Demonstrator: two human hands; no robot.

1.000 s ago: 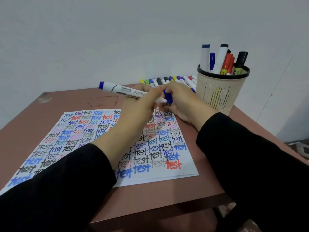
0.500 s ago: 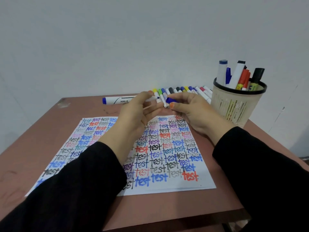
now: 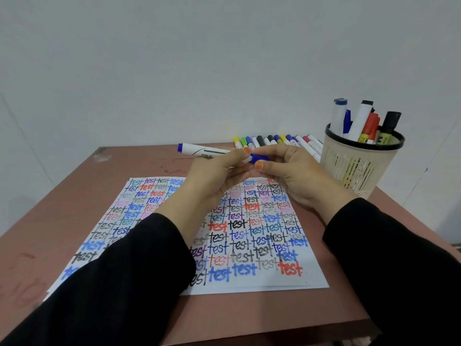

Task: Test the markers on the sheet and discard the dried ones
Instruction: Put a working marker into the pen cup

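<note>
Fingers (image 3: 235, 157), left hand (image 3: 212, 181), pinch marker (image 3: 199, 151); right hand (image 3: 295, 177) grips cap (image 3: 260, 158).

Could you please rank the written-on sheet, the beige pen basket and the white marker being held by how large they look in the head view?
1. White paper sheet covered in coloured writing.
2. Beige plastic mesh basket with black rim.
3. White marker with blue end, partly hidden.
</note>
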